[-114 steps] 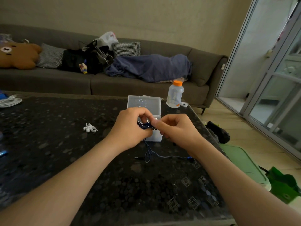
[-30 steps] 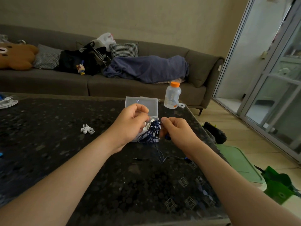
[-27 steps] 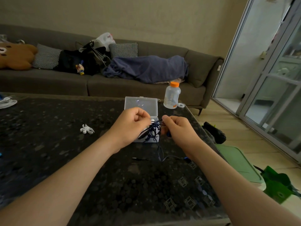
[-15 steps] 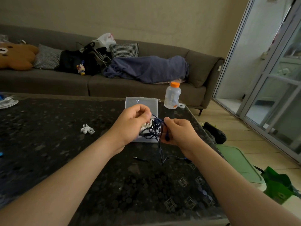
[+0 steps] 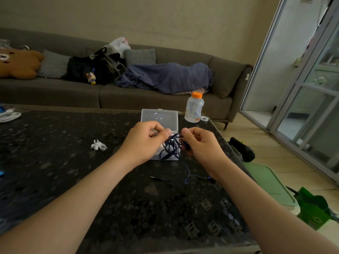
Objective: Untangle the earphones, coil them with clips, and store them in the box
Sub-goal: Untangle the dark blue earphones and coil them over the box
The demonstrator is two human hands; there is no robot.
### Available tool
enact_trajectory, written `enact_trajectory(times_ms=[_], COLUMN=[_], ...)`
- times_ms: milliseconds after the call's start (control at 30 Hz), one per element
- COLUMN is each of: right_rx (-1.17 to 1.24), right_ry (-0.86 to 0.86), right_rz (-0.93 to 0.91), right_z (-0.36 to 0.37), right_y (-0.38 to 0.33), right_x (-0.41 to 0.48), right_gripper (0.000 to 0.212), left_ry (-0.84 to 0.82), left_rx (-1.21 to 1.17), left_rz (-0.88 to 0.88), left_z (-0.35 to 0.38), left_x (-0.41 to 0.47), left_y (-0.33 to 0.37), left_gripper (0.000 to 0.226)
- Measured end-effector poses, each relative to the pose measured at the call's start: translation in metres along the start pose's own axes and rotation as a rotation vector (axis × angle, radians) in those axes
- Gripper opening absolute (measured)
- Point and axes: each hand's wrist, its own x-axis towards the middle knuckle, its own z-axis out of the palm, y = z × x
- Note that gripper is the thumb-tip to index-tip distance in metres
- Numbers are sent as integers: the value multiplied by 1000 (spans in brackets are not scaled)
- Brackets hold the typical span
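Observation:
A tangle of dark blue earphones (image 5: 171,147) hangs between my two hands above the table. My left hand (image 5: 145,142) pinches the left side of the knot. My right hand (image 5: 199,143) pinches the right side of it and holds a dark part of the cord. A loose length of cable with its plug (image 5: 156,179) trails down onto the dark table. The clear plastic box (image 5: 159,117) stands open right behind my hands, its lid upright. A white clip (image 5: 98,145) lies on the table to the left.
A plastic bottle with an orange cap (image 5: 194,108) stands behind the box to the right, near the table's right edge. White cables (image 5: 9,116) lie at the far left. A sofa with cushions and a blanket runs behind the table. A green bin lid (image 5: 269,182) sits on the floor at right.
Since 3.8 seconds ago the tight bundle has been pulled into loose loops between my hands. In the last second my hands have stayed over the box and shifted only slightly.

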Motion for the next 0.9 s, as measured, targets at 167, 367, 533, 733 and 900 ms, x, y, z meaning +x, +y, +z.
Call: enact_trajectory(times_ms=[167,367,533,733,900], right_rx=[-42,152,195,129,122], right_ry=[-27,-111,-198,-182,-161], right_rz=[-30,24,-42,-41,-63], right_z=[-1,5,-5,-7,-8], right_y=[0,-3,-2,-6,-5], right_x=[-1,-1,-3,-7,-8], right_gripper=[36,45,15,13,16], left_ry=[8,-16,-29,-17,-52], left_rx=[-46,-72,-39,-33,-71], left_rz=[14,32,35,33,17], left_z=[-1,1,1,-2,-6], left_x=[-1,-3,-4,-5,-5], left_y=[0,2,3,3,0], left_gripper=[22,18,20,21,20])
